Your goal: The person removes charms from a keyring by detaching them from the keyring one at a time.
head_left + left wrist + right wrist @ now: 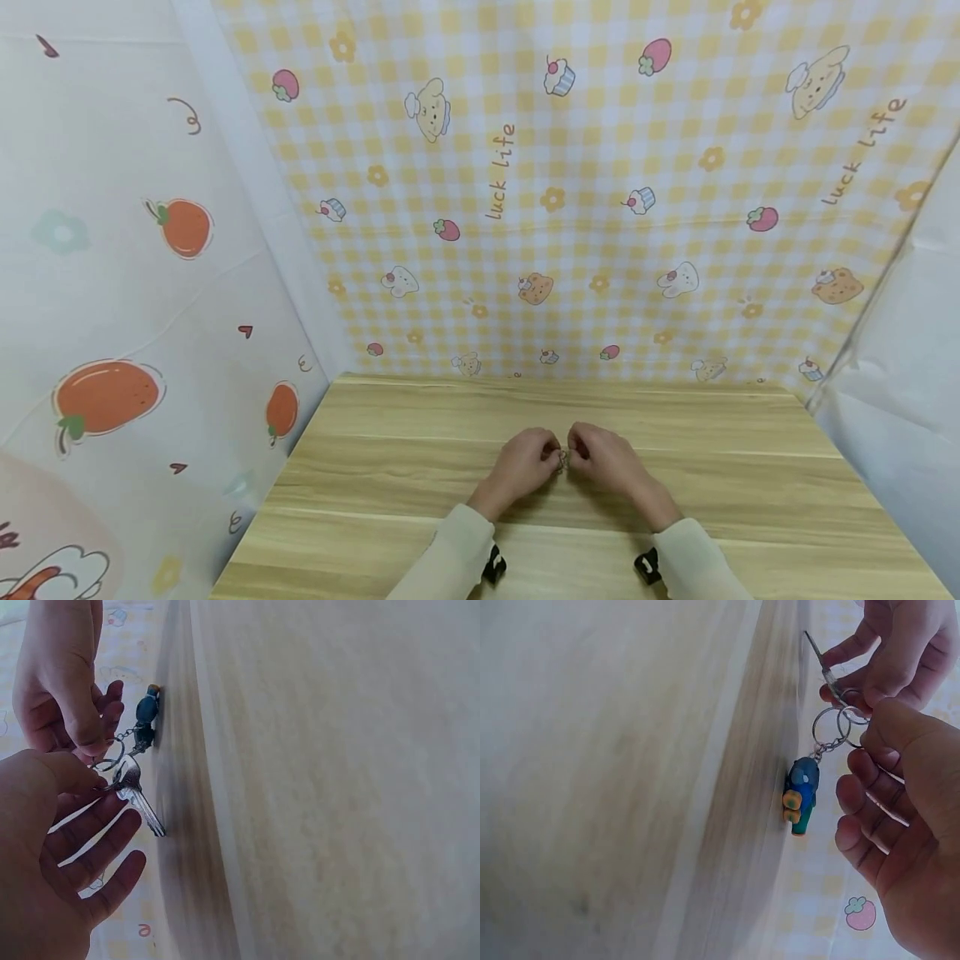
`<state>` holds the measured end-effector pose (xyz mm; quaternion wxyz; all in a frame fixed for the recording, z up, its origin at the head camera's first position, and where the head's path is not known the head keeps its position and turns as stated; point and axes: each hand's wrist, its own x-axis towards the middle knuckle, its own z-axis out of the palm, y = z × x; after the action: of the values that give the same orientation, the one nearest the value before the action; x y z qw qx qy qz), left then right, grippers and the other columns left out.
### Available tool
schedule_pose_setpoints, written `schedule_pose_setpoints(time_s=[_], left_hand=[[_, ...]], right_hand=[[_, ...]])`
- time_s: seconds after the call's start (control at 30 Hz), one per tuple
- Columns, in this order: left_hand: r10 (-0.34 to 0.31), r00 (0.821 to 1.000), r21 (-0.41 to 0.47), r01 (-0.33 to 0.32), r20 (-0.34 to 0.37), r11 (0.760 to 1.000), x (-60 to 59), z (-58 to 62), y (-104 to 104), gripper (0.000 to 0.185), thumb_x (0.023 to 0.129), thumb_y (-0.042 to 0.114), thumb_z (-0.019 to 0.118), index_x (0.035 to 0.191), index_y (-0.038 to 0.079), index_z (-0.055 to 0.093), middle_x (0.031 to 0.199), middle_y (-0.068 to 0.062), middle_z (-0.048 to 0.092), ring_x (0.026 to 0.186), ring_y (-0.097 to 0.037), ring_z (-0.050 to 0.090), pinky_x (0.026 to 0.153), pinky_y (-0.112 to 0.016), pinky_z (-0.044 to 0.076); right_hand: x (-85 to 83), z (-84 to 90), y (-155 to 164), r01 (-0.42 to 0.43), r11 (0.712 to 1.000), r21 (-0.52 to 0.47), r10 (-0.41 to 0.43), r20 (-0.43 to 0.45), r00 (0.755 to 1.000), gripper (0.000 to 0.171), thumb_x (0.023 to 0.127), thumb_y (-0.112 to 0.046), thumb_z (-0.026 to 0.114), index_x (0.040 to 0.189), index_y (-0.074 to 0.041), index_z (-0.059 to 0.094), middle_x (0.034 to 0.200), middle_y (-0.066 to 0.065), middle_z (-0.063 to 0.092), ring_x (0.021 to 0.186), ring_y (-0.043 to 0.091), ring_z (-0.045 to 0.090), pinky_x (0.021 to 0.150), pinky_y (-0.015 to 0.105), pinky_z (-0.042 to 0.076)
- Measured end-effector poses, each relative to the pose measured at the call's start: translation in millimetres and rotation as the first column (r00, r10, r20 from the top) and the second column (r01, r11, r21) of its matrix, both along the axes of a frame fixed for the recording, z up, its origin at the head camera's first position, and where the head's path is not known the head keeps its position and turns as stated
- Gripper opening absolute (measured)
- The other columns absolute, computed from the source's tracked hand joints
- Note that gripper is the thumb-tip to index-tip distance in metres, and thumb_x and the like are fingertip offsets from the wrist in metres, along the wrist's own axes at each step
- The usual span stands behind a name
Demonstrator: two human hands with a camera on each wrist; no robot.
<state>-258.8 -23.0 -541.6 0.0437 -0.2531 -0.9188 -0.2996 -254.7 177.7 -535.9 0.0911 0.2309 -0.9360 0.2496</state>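
Above the table, fingertips facing, my left hand [527, 458] and right hand [606, 457] hold a keychain between them. In the left wrist view, the left thumb and index finger pinch a ring by a silver key [142, 801], whose blade points away; the other fingers are spread. The right thumb and fingers pinch a metal ring [814, 724] in the right wrist view. From the rings a short chain [817, 754] leads to a small blue, green and orange figurine [804, 787]. Fingertips partly hide where the rings meet. In the head view the keychain is tiny.
Under both hands lies a wood-grain table [405, 417]. A yellow checked cloth [480, 258] hangs behind its far edge. White sheets hang at the left [135, 308] and right. Black wrist straps [493, 567] sit at the cream sleeves.
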Motion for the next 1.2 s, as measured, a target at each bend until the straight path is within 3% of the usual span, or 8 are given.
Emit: schedule_pose_setpoints(time_s=[0.27, 0.57, 0.73, 0.93, 1.2], left_hand=[[-0.040, 0.993, 0.155, 0.023, 0.108, 0.988, 0.5, -0.4, -0.6, 0.007, 0.103, 0.015, 0.069, 0.103, 0.015, 0.076, 0.102, 0.003, 0.075, 0.085, -0.001, 0.064, 0.075, -0.020, 0.054], [-0.085, 0.963, 0.326, -0.003, 0.256, 0.945, 0.7, 3.2, -2.9, 0.011, 0.106, 0.015, 0.064, 0.105, 0.011, 0.074, 0.100, 0.000, 0.074, 0.076, 0.001, 0.063, 0.065, -0.020, 0.054], [-0.095, 0.958, 0.363, -0.010, 0.270, 0.932, 2.1, 3.9, -3.7, 0.009, 0.105, 0.016, 0.066, 0.104, 0.010, 0.073, 0.101, -0.002, 0.074, 0.078, 0.000, 0.066, 0.067, -0.020, 0.055], [-0.095, 0.964, 0.352, 0.002, 0.247, 0.936, 3.0, 5.2, -2.7, 0.008, 0.105, 0.015, 0.067, 0.104, 0.010, 0.073, 0.099, 0.000, 0.074, 0.078, 0.001, 0.065, 0.066, -0.019, 0.054], [-0.098, 0.965, 0.346, 0.009, 0.242, 0.938, 5.3, 6.1, -3.2, 0.009, 0.106, 0.015, 0.065, 0.105, 0.011, 0.073, 0.101, 0.001, 0.073, 0.080, 0.001, 0.064, 0.068, -0.019, 0.054]], right_hand=[[2.0, 0.6, -1.0, -0.038, 0.999, -0.010, 0.038, -0.062, 0.997, 0.022, 0.089, -0.007, 0.077, 0.089, -0.021, 0.060, 0.081, -0.012, 0.054, 0.067, 0.000, 0.043, 0.058, 0.020, 0.038], [4.9, 4.5, -1.3, -0.024, 0.998, -0.058, 0.022, -0.038, 0.999, 0.018, 0.092, -0.008, 0.076, 0.093, -0.020, 0.063, 0.082, -0.013, 0.057, 0.066, -0.002, 0.045, 0.057, 0.020, 0.040], [7.2, 6.3, -2.2, -0.009, 0.997, -0.072, 0.007, -0.030, 1.000, 0.016, 0.092, -0.008, 0.076, 0.094, -0.019, 0.063, 0.082, -0.013, 0.057, 0.064, -0.002, 0.046, 0.055, 0.020, 0.040], [7.9, 7.6, -4.5, 0.024, 0.998, -0.058, -0.027, -0.055, 0.998, 0.023, 0.090, -0.010, 0.079, 0.090, -0.023, 0.061, 0.079, -0.014, 0.056, 0.060, -0.002, 0.043, 0.054, 0.019, 0.039], [9.5, 7.3, -6.2, 0.034, 0.998, -0.051, -0.039, -0.093, 0.995, 0.021, 0.088, -0.009, 0.079, 0.088, -0.020, 0.062, 0.079, -0.013, 0.058, 0.056, -0.003, 0.039, 0.052, 0.018, 0.036]])
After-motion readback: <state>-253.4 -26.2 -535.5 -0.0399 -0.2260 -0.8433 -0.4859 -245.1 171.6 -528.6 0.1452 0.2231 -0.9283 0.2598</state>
